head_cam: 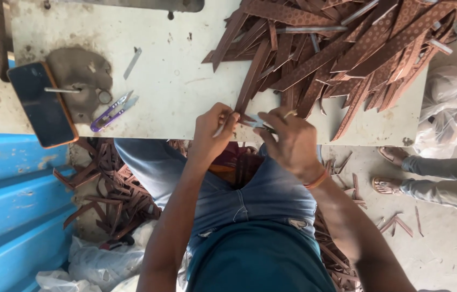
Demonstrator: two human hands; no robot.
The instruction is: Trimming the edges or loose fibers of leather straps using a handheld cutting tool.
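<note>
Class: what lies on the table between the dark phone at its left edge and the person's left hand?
In the head view, purple thread snips lie between the phone and the left hand; otherwise bare pale tabletop.

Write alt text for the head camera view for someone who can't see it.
Seated at a pale worktable, a person's left hand and right hand pinch a brown strip beside a strip pile; purple snips and a phone lie left.
</note>
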